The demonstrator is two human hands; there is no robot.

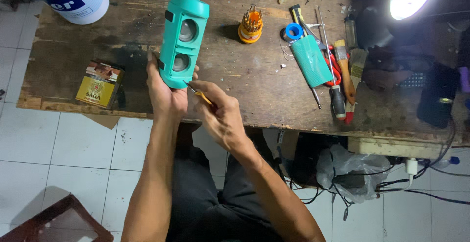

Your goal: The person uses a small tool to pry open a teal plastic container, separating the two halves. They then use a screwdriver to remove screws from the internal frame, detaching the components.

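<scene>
Upright above the tabletop (254, 90), the teal speaker (182, 39) sits clasped at its base by the left hand (165, 92), while the right hand (223, 115), at five o'clock, pinches a screwdriver (199, 93) against it.

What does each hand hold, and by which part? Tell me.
The left hand grips the teal speaker by its lower end; the right hand holds a small screwdriver by its handle.
</scene>
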